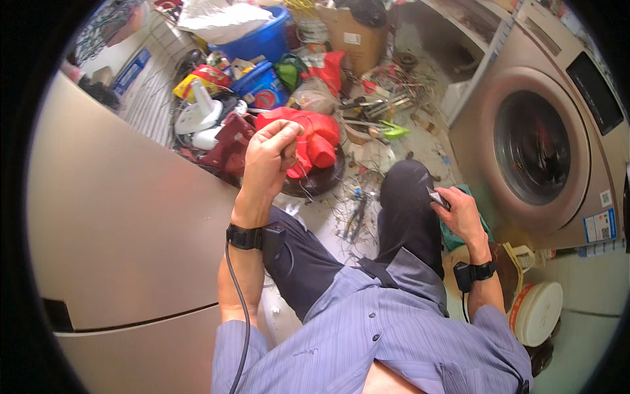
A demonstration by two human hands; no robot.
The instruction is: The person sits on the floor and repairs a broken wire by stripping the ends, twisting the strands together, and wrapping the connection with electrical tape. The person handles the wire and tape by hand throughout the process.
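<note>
My left hand [270,150] is raised at the left, over a red plastic bag [321,148]. Its fingers are closed in a pinch on a thin wire [304,176], which hangs down below them. By my right knee, my right hand [461,211] grips a small blade-like tool [438,199], dark with a pale pointed tip; its exact kind is hard to make out. The two hands are well apart. Between my legs, a pair of pliers [358,220] with dark handles lies on the floor among scattered wire scraps [336,209].
A washing machine [478,141] stands at the right, a large smooth metallic panel [125,197] at the left. Ahead are a blue tub [262,43], a smaller blue bucket [264,85], a cardboard box [354,49] and heaped clutter. A white bucket [541,315] sits behind my right arm.
</note>
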